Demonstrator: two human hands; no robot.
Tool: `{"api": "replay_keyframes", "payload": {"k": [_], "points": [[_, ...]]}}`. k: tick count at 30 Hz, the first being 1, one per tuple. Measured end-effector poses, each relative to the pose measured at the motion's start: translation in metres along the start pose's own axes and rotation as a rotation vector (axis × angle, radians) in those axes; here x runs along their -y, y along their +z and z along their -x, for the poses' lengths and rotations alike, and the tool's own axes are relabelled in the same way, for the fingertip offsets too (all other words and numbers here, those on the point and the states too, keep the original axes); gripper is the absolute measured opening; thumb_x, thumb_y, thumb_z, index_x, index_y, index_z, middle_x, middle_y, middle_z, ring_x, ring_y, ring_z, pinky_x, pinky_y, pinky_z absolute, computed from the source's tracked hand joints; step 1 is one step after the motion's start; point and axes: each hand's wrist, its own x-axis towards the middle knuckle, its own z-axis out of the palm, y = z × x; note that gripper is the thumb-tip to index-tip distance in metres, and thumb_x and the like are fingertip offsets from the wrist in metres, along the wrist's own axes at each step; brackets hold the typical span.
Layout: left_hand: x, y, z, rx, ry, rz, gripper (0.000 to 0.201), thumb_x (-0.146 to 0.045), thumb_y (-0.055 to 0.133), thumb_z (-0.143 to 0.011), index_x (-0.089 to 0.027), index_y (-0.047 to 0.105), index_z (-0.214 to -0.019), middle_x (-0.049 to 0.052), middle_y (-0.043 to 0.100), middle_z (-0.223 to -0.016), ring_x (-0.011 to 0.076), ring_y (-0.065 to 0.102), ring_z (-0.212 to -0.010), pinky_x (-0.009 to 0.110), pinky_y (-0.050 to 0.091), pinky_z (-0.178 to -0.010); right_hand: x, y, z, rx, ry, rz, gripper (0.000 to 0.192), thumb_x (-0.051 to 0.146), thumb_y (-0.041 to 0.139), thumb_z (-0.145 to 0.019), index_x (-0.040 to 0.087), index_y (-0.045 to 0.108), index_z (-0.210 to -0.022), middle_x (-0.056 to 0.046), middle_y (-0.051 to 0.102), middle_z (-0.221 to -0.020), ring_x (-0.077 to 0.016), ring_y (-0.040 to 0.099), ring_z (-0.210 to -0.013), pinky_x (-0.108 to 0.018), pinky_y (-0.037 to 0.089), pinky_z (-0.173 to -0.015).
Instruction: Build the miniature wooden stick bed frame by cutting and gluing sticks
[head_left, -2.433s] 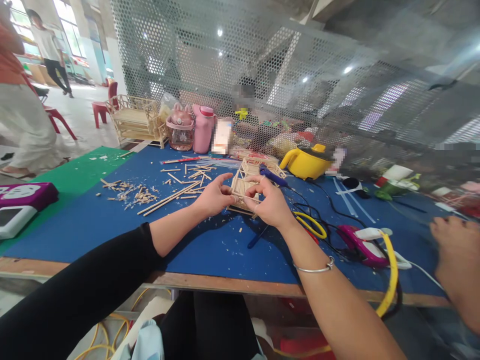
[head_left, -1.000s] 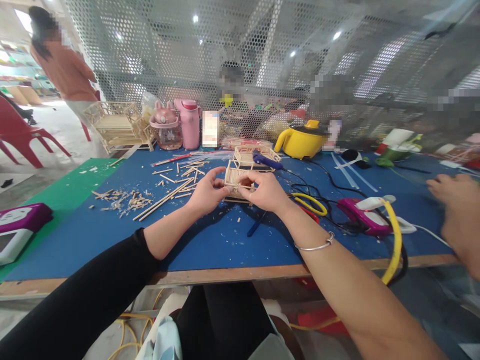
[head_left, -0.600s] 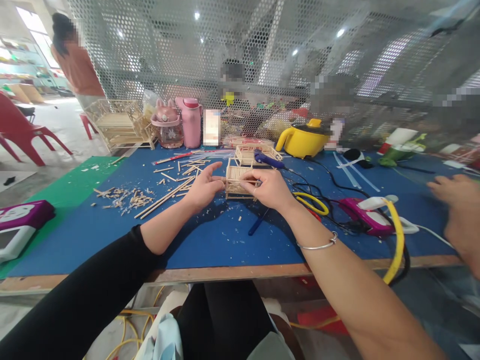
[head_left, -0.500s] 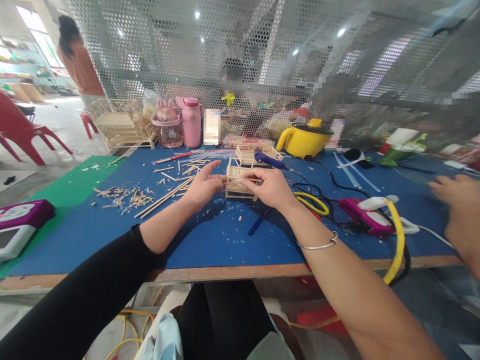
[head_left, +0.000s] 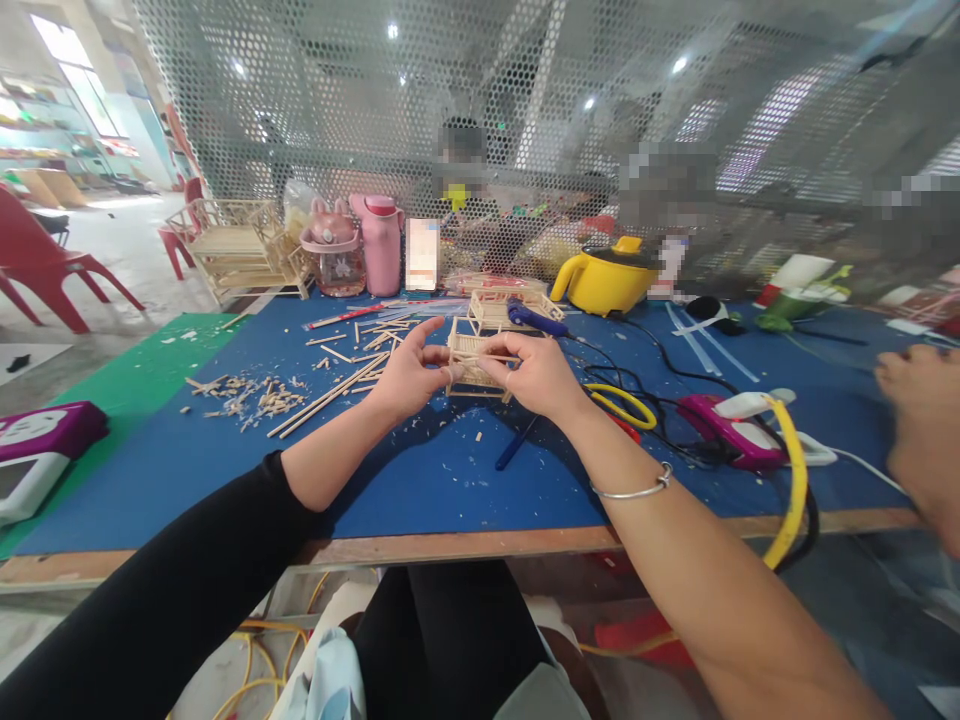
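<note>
A perforated metal screen [head_left: 360,120] rises behind a blue tabletop [head_left: 420,490], on which a small stick frame [head_left: 466,342] sits between two bare hands. The left hand [head_left: 411,378] comes in from the frame's left, its forearm slanting inward, one finger raised while the thumb and another finger close on the frame's near left corner. The right hand [head_left: 541,375] arches over from the frame's right, palm down, thumb and fingertips pinching a thin stick [head_left: 491,360] along its near edge; whether that stick is fixed, I cannot tell. A blue glue gun [head_left: 536,320] lies behind the frame, to its right; loose sticks [head_left: 367,375] lie to its left.
</note>
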Motion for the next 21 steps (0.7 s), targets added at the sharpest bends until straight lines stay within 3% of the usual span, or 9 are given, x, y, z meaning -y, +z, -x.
{"api": "replay_keyframes", "payload": {"k": [4,10,14,21], "points": [[0.004,0.000,-0.001,0.003,0.035,-0.019,0.079,-0.006,0.067,-0.067,-0.012,0.031,-0.137,-0.002,0.060,-0.077,0.0087,0.054,-0.069,0.024,0.043,-0.066,-0.004,0.004,-0.001,0.005,0.041,-0.093,0.012,0.024,0.063,-0.072,0.018,0.064,-0.083,-0.003,0.070,-0.082,-0.0167,0.065,-0.076,-0.032,0.051,-0.075],[0.005,0.001,0.000,0.001,0.011,-0.016,0.077,-0.007,0.068,-0.067,-0.015,0.034,-0.136,-0.002,0.062,-0.076,0.0084,0.055,-0.066,0.023,0.042,-0.064,-0.005,0.007,-0.002,0.050,0.103,-0.241,0.032,0.026,0.063,-0.071,0.018,0.056,-0.102,-0.001,0.066,-0.076,-0.0143,0.064,-0.068,-0.028,0.052,-0.063],[0.000,0.004,0.002,0.021,-0.012,0.043,0.077,-0.003,0.065,-0.066,-0.014,0.034,-0.136,-0.002,0.062,-0.077,0.0083,0.056,-0.066,0.024,0.043,-0.067,-0.005,0.006,-0.002,0.037,0.100,-0.237,0.031,0.026,0.062,-0.073,0.018,0.055,-0.102,0.001,0.064,-0.072,-0.0119,0.061,-0.062,-0.025,0.050,-0.057],[-0.004,0.005,0.005,0.039,0.007,0.053,0.073,0.000,0.061,-0.064,-0.013,0.040,-0.133,0.003,0.064,-0.090,0.0100,0.053,-0.077,0.023,0.043,-0.069,-0.001,-0.005,-0.001,-0.040,0.004,-0.042,0.031,0.014,0.060,-0.069,0.019,0.059,-0.100,-0.002,0.066,-0.082,-0.0165,0.063,-0.077,-0.032,0.049,-0.076]]}}
